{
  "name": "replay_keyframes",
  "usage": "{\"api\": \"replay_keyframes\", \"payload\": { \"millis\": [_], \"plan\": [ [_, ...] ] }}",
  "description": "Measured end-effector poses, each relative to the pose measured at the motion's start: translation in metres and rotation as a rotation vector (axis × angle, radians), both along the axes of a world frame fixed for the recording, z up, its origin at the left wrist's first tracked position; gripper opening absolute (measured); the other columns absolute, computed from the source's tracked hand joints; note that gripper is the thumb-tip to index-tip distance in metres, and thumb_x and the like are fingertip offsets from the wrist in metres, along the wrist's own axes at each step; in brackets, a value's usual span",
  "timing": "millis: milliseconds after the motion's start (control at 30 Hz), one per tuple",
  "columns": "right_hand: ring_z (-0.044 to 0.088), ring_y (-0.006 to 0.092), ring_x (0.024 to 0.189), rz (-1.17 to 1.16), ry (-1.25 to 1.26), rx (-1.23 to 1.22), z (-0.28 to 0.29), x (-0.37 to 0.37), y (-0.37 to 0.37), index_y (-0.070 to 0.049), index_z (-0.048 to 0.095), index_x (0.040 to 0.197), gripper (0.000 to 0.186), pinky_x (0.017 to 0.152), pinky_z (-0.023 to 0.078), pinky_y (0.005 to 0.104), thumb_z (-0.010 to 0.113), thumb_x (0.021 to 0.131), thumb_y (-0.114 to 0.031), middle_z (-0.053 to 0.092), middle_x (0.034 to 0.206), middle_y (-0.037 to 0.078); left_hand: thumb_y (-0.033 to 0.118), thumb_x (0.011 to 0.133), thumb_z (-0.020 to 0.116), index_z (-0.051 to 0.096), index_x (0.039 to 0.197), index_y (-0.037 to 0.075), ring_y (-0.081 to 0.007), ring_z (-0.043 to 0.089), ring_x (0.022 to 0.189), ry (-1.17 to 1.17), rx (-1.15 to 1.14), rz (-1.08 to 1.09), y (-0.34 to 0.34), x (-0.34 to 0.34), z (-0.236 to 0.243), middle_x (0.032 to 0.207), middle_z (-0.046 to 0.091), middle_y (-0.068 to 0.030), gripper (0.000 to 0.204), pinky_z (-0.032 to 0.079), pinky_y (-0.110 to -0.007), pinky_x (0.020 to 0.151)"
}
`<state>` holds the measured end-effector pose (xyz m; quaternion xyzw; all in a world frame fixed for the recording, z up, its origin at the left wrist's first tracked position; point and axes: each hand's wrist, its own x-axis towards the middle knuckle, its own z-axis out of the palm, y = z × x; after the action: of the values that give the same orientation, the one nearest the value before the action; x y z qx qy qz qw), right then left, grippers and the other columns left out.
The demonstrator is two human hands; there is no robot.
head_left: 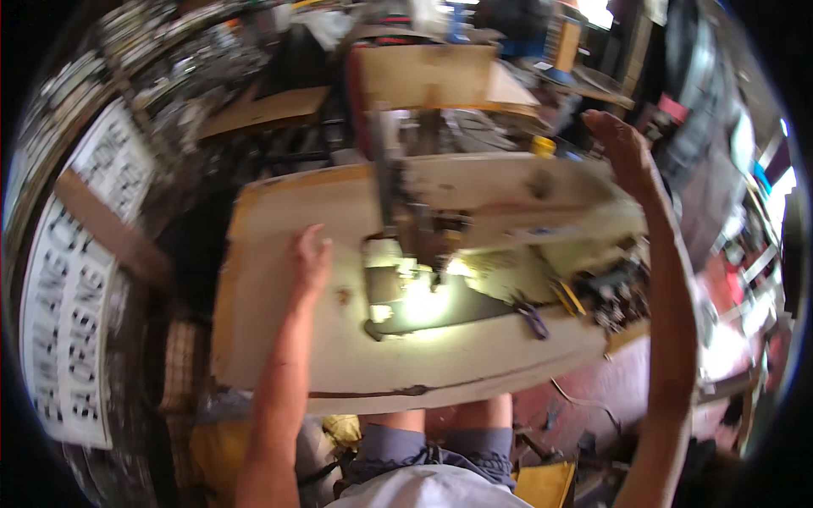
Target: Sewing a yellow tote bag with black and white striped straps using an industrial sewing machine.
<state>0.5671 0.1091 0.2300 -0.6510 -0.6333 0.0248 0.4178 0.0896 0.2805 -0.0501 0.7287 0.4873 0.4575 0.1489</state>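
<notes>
A sewing machine stands in the middle of a pale worktable, its lamp lighting the plate under the needle area. Left of it, my left hand is over the bare tabletop, fingers slightly bent and apart, with nothing seen in them. My right hand is raised at the table's far right corner, past the end of the machine. Motion blurs its fingers, so whether they hold anything is unclear. A small purple-handled cutting tool lies right of the lit plate, near a yellow-handled tool.
A heap of small dark parts sits at the table's right edge. A yellow container stands behind the machine. Beyond are a cardboard-coloured panel and crowded shelves. A lettered white board leans at left; cloth hangs at right.
</notes>
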Motion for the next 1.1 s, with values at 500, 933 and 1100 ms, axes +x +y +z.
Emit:
{"api": "replay_keyframes", "payload": {
  "millis": [500, 933, 1100],
  "plan": [
    [0.063, 0.0149, 0.076, -0.085, 0.303, -0.711, -0.007, 0.010, 0.054, 0.002, 0.074, 0.092, 0.082, 0.080, 0.051, 0.0280, 0.039, 0.097, -0.072, 0.071, 0.088, 0.009, 0.016, 0.090, 0.063, 0.067, 0.116, 0.007, -0.0288, 0.059, 0.116, 0.019, -0.011, 0.114, -0.024, 0.019, 0.044, 0.116, 0.067, -0.0127, 0.027, 0.043, -0.045, 0.100],
    [0.064, 0.0144, 0.086, -0.106, 0.035, -0.619, -0.035, 0.029, -0.014, 0.000, 0.072, 0.104, 0.062, 0.084, 0.051, 0.0287, 0.044, 0.100, -0.055, 0.071, 0.101, 0.009, 0.021, 0.085, 0.069, 0.064, 0.107, 0.008, -0.0334, 0.065, 0.100, 0.122, 0.359, 0.193, 0.012, 0.021, 0.003, 0.103, 0.071, -0.0148, 0.026, 0.051, -0.049, 0.089],
    [0.064, 0.0142, 0.088, -0.148, 0.038, -0.593, -0.043, 0.036, -0.054, 0.000, 0.072, 0.107, 0.057, 0.085, 0.051, 0.0287, 0.045, 0.101, -0.050, 0.071, 0.103, 0.009, 0.021, 0.084, 0.068, 0.065, 0.104, 0.009, -0.0332, 0.068, 0.094, 0.061, 0.192, 0.132, 0.018, 0.023, 0.001, 0.098, 0.072, -0.0132, 0.024, 0.053, -0.049, 0.084]
  ]
}}
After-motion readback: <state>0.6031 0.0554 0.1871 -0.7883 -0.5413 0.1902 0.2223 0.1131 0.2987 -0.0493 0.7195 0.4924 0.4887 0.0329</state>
